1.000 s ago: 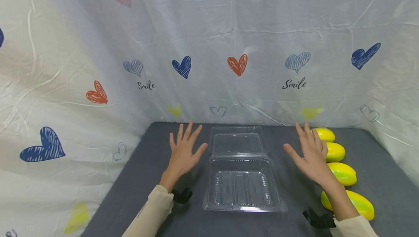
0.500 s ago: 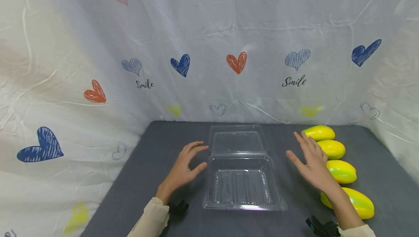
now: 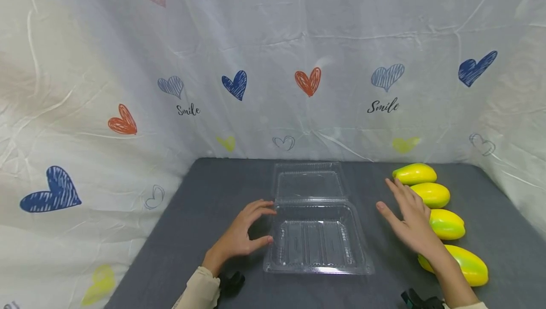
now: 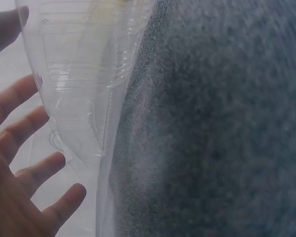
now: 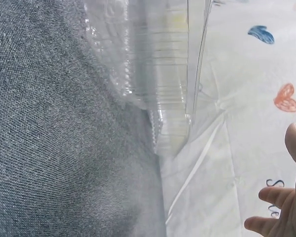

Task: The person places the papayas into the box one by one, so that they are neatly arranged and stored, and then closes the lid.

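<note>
A clear plastic clamshell container (image 3: 315,238) lies in the middle of the table, its lid (image 3: 310,183) folded back flat behind the tray. My left hand (image 3: 239,233) is at the tray's left side, fingers spread and slightly bent, fingertips right at the rim. In the left wrist view the container wall (image 4: 89,59) stands beside those spread fingers (image 4: 54,168). To the right of the container my right hand (image 3: 411,221) hovers with fingers extended and nothing in them. It overlaps the row of yellow-green, papaya-like fruits in the head view.
Several yellow-green fruits line the right side, from a far one (image 3: 415,174) to a near one (image 3: 467,264). A dark grey cloth (image 3: 204,195) covers the table. Behind it hangs a white curtain (image 3: 341,62) printed with hearts.
My left hand has come down and toward me, turning sideways to reach the tray's left rim. The right hand has lowered slightly, uncovering more of the far fruits.
</note>
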